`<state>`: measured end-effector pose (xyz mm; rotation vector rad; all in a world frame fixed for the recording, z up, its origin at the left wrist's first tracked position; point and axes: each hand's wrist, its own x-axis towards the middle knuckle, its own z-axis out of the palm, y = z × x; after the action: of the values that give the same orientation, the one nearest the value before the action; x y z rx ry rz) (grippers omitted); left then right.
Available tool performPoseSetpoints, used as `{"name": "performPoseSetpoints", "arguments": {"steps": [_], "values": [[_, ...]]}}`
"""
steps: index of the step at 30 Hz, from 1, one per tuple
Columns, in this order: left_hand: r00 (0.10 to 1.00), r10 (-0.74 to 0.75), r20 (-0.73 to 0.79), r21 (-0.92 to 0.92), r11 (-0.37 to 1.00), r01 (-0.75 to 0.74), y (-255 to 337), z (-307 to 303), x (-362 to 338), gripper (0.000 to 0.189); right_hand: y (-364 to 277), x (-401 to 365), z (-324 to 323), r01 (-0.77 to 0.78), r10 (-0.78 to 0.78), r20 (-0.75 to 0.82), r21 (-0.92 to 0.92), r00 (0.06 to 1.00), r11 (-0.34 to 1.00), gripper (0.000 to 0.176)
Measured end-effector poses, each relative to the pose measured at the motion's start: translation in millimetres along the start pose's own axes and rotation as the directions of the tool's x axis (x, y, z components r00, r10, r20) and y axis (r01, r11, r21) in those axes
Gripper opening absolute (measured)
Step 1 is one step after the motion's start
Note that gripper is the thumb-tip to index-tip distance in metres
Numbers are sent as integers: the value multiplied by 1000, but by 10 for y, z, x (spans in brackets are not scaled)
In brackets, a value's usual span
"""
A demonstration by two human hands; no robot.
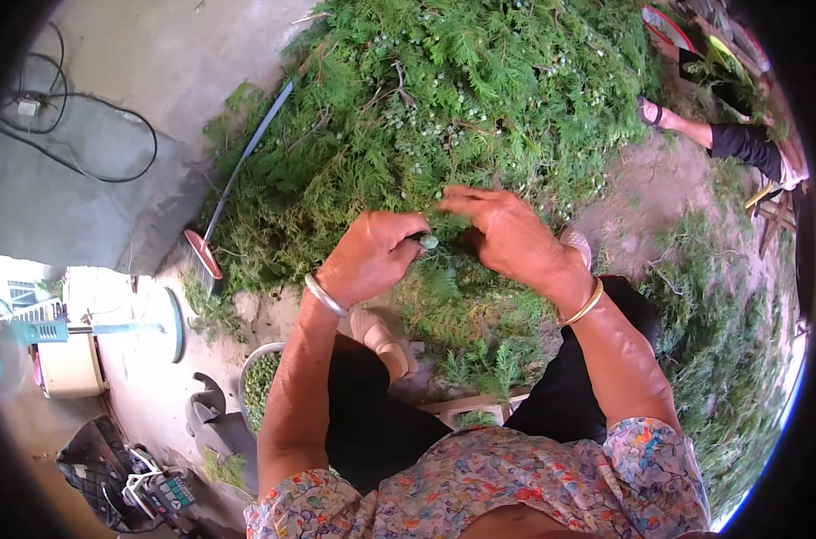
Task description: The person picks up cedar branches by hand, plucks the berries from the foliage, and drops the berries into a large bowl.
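My left hand (372, 256) is closed, thumb against the curled fingers, on a small green conifer sprig. A pale green berry-like cone (429, 242) shows at its fingertips. Close by on the right, my right hand (508, 232) has its front fingers stretched out toward the left hand; its thumb is mostly hidden. Nothing can be made out between the right fingers. Beyond both hands lies a large heap of green conifer branches (480, 99), dotted with pale berry-like cones.
A long-handled broom (203, 256) leans on the heap's left side. Beside my left knee stands a tub (246, 382) filled with small green pieces. A fan (48, 331) and black cable (111, 180) are at left. Another person's leg (691, 128) is at upper right. Branches (713, 341) cover the right-hand ground.
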<state>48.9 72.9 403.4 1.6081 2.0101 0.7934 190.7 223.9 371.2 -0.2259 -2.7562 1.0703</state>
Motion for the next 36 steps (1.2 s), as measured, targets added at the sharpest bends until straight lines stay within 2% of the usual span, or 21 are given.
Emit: {"name": "performPoseSetpoints", "arguments": {"steps": [1, 2, 4, 5, 6, 7, 8, 11, 12, 14, 15, 16, 18, 19, 21, 22, 24, 28, 32, 34, 36], "values": [[1000, 9, -14, -4, 1000, -9, 75, -53, 3, 13, -5, 32, 21, 16, -12, -39, 111, 999, 994, 32], [1000, 15, -27, -7, 1000, -15, 100, -80, 7, 12, -12, 25, 15, 19, -15, -31, 106, 999, 994, 32], [1000, -23, -19, -96, 995, 21, 51, -86, 26, 9, -1, 16, -30, 232, -281, -69, -395, 957, 889, 15], [995, -97, 0, -210, 973, 95, 44, -91, 30, 8, -29, 27, -32, 234, -279, -59, -396, 958, 888, 15], [986, -165, 32, -322, 932, 167, 15, -80, 49, 7, -75, 28, -46, 73, -85, -65, -169, 994, 983, 10], [997, -43, -67, -231, 973, 27, -68, -61, 68, 19, -93, 26, -45, -112, 114, -26, 65, 993, 992, 7], [997, -47, -67, -243, 970, 29, -109, -49, 53, 19, -63, 31, -15, -118, 119, -16, 60, 993, 991, 7], [856, -315, -410, -311, 931, 193, -29, -176, 46, 47, 73, 78, 13, -131, 129, -279, 12, 951, 991, 14], [792, -360, -494, -355, 915, 194, -10, -196, 49, 34, 80, 100, -30, -137, 132, -281, 4, 950, 991, 14], [750, -430, -502, -541, 833, 115, -39, -231, 35, 20, 9, 151, -156, -384, 541, -70, 629, 838, 676, 21], [754, -430, -497, -546, 830, 114, -40, -238, 22, 20, 172, 143, -131, -364, 424, -148, 314, 893, 877, 25], [742, -453, -494, -572, 812, 116, -37, -253, 11, 15, 144, 142, -143, -368, 428, -151, 313, 891, 876, 25], [729, -475, -492, -598, 794, 114, -29, -267, -4, 13, 56, 169, -175, -524, 612, 88, 620, 786, 584, 21], [716, -510, -477, -663, 743, 88, -23, -270, -12, 12, 93, 148, -183, -523, 611, 86, 617, 787, 588, 21], [704, -540, -462, -723, 689, 54, -8, -262, -31, 12, 205, 74, -215, -281, 561, 103, 929, 822, 240, 14], [704, -570, -424, -774, 631, 45, 4, -250, -32, 11, 179, 57, -246, -276, 559, 96, 929, 824, 247, 14], [706, -591, -391, -818, 575, 28, 26, -212, -22, 11, 95, 4, -308, -247, 574, 207, 969, 793, -8, 9], [785, -529, -322, -873, 486, -31, 53, -77, 28, 14, 166, -68, -334, -110, 509, 180, 980, 842, -164, 8], [794, -600, -93, -967, 244, 71, 122, 44, 128, 17, 172, -125, -373, -28, 420, 134, 968, 898, -249, 8], [786, -614, 64, -996, 5, 85, 96, 128, 181, 20, 184, -151, -387, -15, 395, 120, 966, 911, -260, 8], [783, -619, 61, -996, 14, 89, 125, 131, 220, 22, 237, -187, -391, -2, 326, 101, 957, 940, -290, 9]]}}
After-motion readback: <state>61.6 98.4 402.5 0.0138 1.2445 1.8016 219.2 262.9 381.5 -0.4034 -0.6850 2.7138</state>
